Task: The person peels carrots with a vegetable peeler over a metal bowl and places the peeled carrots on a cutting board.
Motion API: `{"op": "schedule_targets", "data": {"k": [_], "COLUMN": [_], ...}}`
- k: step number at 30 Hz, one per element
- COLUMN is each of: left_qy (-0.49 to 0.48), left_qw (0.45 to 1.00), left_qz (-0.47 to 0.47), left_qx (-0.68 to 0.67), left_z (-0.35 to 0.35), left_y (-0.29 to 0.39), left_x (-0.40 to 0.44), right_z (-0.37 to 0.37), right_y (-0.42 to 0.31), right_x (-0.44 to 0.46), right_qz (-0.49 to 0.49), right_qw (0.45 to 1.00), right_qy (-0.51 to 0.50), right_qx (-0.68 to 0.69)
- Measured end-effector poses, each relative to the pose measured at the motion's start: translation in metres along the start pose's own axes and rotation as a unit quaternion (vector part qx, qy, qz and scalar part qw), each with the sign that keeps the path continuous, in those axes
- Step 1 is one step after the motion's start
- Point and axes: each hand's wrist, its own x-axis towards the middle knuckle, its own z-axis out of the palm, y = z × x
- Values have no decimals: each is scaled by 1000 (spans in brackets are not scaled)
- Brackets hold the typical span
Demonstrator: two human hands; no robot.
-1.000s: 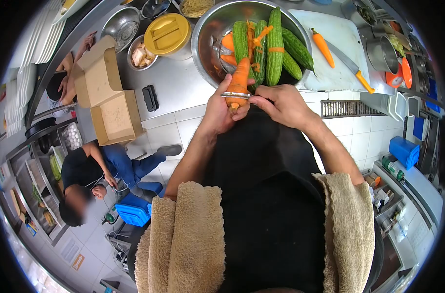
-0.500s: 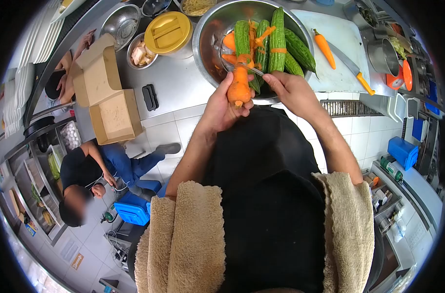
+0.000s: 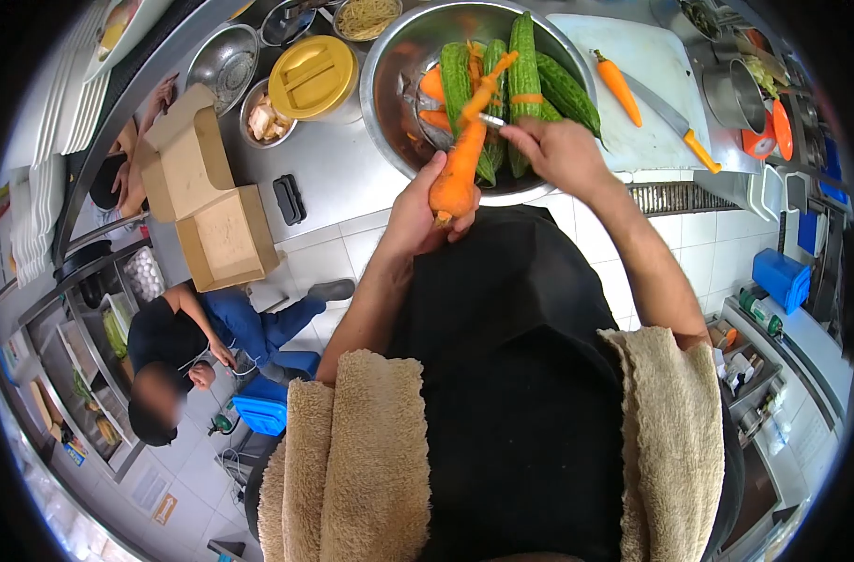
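Observation:
My left hand [image 3: 424,206] is wrapped round the thick end of an orange carrot [image 3: 460,173], which points up and away over the rim of a large steel bowl [image 3: 386,126]. My right hand [image 3: 560,157] grips a metal peeler [image 3: 491,121] by the carrot's far end, where a strip of peel [image 3: 488,84] stands up. Inside the bowl are several ridged green gourds [image 3: 523,84], orange carrot pieces and shavings. Peel lies across one gourd.
On a white cutting board [image 3: 577,37] at right lie another carrot [image 3: 619,86] and a yellow-handled knife [image 3: 675,126]. Left are a gold-lidded tub [image 3: 314,80], small bowls, a black case [image 3: 289,199] and an open cardboard box [image 3: 222,234]. A person [image 3: 169,332] sits at lower left.
The peeler has moved along the carrot to its far end, lifting a strip of peel. The carrot now tilts up to the right. The whole view has shifted slightly.

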Motion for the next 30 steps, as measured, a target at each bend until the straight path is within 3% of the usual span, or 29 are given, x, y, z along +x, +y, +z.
{"op": "schedule_targets", "data": {"k": [5,8,11,14,17,20,21,26,30], "left_qy": [-18,159,161,39,61,-30,-1,93,-4], "left_qw": [998,984,979,989,990,987,988,985,996], "left_qz": [42,3,11,35,52,58,53,53,23], "left_qx": [-34,-78,-124,-136,-117,-146,-146,-136,-85], "left_z": [9,35,29,-4,7,-10,-7,6,-12], "left_y": [7,17,14,5,3,-8,-6,-6,-12], "left_x": [-6,-4,1,9,10,15,14,13,4], "right_z": [-12,-23,-32,-34,-22,-18,-17,-2,5], "right_y": [4,-12,-38,-62,-60,-53,-50,-36,-2], "right_x": [16,10,-11,-35,-41,-40,-39,-30,-7], "right_qz": [50,47,25,-42,-110,-136,-143,-103,-26], "right_qw": [999,996,989,984,986,985,985,993,999], "right_qy": [7,10,-18,-99,-54,-38,-36,-28,-8], "right_qx": [0,72,143,140,115,96,94,49,-28]}}
